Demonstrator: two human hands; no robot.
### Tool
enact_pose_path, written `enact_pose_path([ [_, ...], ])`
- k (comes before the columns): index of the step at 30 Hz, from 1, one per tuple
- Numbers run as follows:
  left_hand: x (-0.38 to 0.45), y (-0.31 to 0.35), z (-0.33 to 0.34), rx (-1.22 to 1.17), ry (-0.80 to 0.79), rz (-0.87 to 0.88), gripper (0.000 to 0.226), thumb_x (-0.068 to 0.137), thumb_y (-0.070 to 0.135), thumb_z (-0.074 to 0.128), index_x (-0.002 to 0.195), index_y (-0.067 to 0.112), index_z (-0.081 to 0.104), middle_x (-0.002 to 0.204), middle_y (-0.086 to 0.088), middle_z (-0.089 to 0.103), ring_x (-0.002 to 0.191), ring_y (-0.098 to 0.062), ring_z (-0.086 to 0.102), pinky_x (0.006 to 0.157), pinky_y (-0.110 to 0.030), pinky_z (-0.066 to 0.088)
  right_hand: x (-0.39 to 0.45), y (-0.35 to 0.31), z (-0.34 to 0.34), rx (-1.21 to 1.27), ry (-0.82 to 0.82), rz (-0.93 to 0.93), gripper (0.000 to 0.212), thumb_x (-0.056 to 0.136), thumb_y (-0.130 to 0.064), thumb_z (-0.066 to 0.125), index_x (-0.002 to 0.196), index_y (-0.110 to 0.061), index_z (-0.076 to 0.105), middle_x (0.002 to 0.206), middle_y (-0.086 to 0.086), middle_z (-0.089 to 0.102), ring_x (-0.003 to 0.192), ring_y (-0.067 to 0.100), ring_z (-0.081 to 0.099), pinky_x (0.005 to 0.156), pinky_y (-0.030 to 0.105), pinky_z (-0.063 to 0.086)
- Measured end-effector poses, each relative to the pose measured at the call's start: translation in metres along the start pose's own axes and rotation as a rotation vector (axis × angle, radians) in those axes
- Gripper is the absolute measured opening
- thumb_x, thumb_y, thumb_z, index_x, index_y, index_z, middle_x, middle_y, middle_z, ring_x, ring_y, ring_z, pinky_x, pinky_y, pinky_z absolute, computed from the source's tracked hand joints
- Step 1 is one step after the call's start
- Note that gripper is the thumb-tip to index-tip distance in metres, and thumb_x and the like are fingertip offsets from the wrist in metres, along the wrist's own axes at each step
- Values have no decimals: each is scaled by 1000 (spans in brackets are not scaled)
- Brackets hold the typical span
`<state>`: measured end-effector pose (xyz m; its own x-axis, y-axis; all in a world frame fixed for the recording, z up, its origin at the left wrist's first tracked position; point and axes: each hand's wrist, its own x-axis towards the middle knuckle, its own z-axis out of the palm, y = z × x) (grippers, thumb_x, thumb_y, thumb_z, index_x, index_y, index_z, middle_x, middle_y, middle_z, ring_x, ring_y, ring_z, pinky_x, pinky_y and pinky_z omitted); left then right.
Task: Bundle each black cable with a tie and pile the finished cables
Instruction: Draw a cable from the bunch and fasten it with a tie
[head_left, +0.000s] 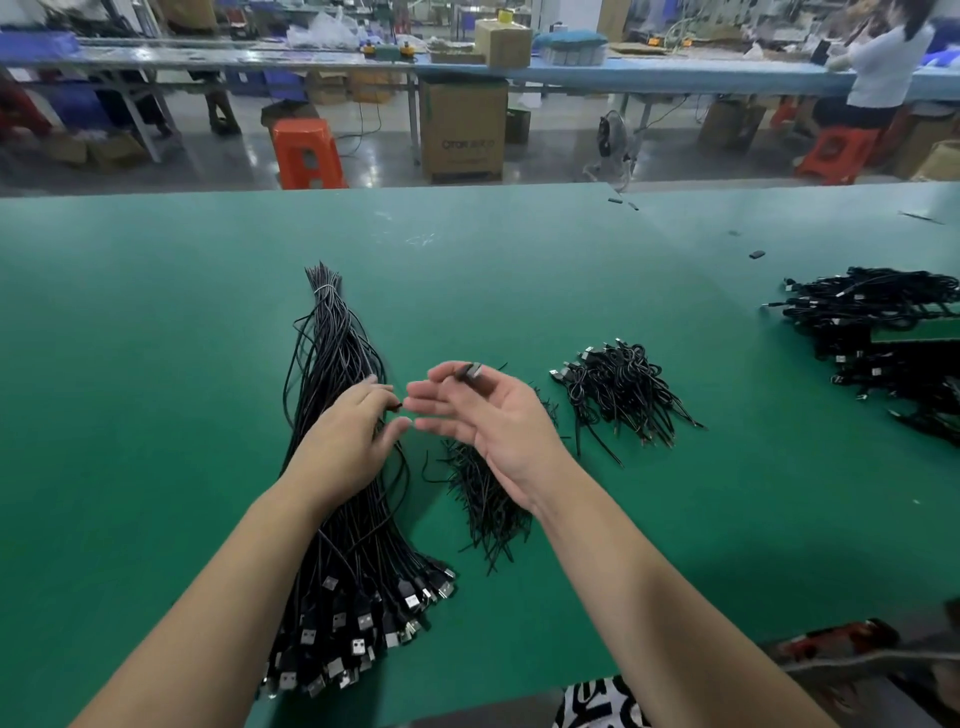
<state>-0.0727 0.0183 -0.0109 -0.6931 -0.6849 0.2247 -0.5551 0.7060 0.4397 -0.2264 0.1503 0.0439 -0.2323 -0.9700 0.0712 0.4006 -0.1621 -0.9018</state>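
**Drawing one cable from the stock, plug in my right hand**

I have my right hand (483, 410) raised palm-up over the desk (156, 338), with a plug (470, 370) pinched between thumb and fingertips near the top of the hand. It is blurred, so I cannot say how firmly it sits, but the other fingers are spread and relaxed. I judge I hold it up there to keep one end clear while the other hand deals with the wire.

My left hand (348, 441) lies palm-down on the big sheaf of loose cables (337, 467), fingers curled at the tip around something thin and dark with a red speck. I take it for the cable's far end, though the blur leaves that unsure. The sheaf fans toward me with its plugs at the near edge and is tied at the far tip, which keeps the cables parallel so one can slide out cleanly.

The ties (488, 504) lie in a loose heap just under my right wrist, close enough to reach without shifting. The finished pile (618, 389) sits to the right of them, apart from the stock so nothing mixes. A larger heap (883, 332) lies at the far right edge.

The cable in hand looks neither coiled nor tied yet.
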Motion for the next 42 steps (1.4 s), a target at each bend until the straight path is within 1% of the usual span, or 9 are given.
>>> enact_pose_path([
  [3,-2,3,-4,105,6,23,29,102,38,41,85,16,51,78,4,56,77,-24,54,63,-37,41,4,2,-6,-36,136,-13,20,106,-16,49,103,-5,65,88,12,75,82,23,72,77,31,59],
  [12,-18,30,1,-138,-103,-48,34,103,41,45,77,25,60,50,8,50,44,-7,44,48,-24,34,17,0,-23,-109,345,-2,25,105,-28,51,91,-14,68,65,-6,55,55,10,54,63,31,51],
  [16,-28,41,-5,-407,-288,-47,46,95,64,40,79,28,64,55,11,52,50,-3,48,52,-19,42,22,-23,-42,239,461,11,29,105,-31,49,86,-11,59,61,-3,49,49,10,48,51,27,50],
  [20,-23,16,-4,366,-180,1,43,101,54,30,96,29,64,102,10,62,105,-16,54,99,-39,42,23,-53,-64,416,507,-69,35,106,-32,47,79,-13,59,61,-3,47,49,9,45,48,24,48],
  [22,-19,1,-5,341,-107,-106,34,104,45,34,103,24,62,112,3,61,117,-23,49,97,-43,43,23,-63,-69,401,501,-106,36,106,-32,47,78,-13,60,61,-3,46,50,10,45,49,24,48],
  [26,-13,-12,-5,231,-164,-232,37,104,49,26,79,24,37,75,5,58,75,-22,56,60,-35,42,21,-64,-70,304,440,-135,32,104,-33,51,81,-13,63,63,-3,49,53,11,48,52,25,50],
  [35,-18,11,-13,348,-588,-206,38,99,60,40,92,29,60,90,9,67,77,-8,61,71,-31,53,19,-58,-56,18,305,-117,30,88,-41,60,91,-11,61,73,3,64,73,21,67,80,37,60],
  [39,-12,36,-31,-101,-334,-123,63,86,75,37,125,33,61,113,15,68,98,-1,63,93,-34,54,16,-42,-38,-168,230,0,34,101,-43,51,95,-12,62,60,-5,35,48,11,29,45,22,31],
  [42,-3,63,-45,-575,-101,-127,60,94,68,37,133,30,61,114,17,69,102,0,65,96,-37,52,13,-26,-21,-246,105,54,31,105,-27,43,97,-4,62,63,-6,39,53,11,22,46,27,18],
])
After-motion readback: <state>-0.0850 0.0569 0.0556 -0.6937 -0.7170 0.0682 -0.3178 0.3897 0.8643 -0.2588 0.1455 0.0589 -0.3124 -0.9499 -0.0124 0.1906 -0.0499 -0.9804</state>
